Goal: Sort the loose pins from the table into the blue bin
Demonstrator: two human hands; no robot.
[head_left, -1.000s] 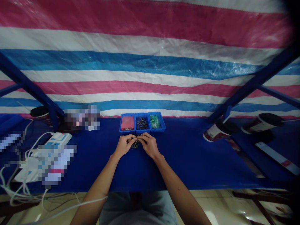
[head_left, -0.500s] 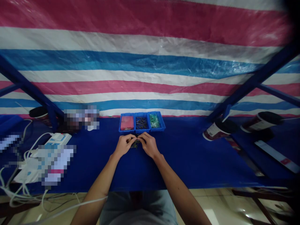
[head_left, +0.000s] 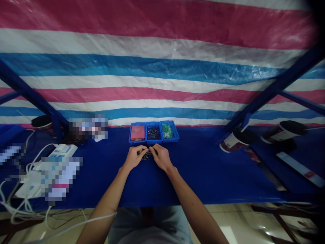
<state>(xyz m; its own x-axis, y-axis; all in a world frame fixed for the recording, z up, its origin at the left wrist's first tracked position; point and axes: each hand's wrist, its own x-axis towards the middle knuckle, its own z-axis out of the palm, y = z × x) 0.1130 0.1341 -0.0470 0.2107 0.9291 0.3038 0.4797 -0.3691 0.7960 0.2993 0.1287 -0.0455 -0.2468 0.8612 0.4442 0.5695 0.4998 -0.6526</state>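
Observation:
My left hand (head_left: 135,157) and my right hand (head_left: 160,156) meet over the blue table, their fingertips pinched together and almost touching. Whatever is between the fingertips is too small to make out. Under and between the hands lies a little pile of dark, thin, screw-like pieces (head_left: 146,156), partly hidden by the fingers. Just beyond stand three blue bins side by side: the left bin (head_left: 137,141) holds pink-red flat pieces (head_left: 137,132), the middle one similar dark screw-like pieces (head_left: 153,133), the right one green pieces in clear plastic (head_left: 167,130).
A white power strip (head_left: 63,150) with tangled cables lies at the left, beside a blurred-out item. Lidded cups (head_left: 232,142) stand at the right, near a flat pale device (head_left: 301,168). Blue frame bars (head_left: 271,91) slant on both sides before a striped sheet (head_left: 162,71).
My right fingertips have shifted very slightly. Otherwise both hands stay in the same place above the pile.

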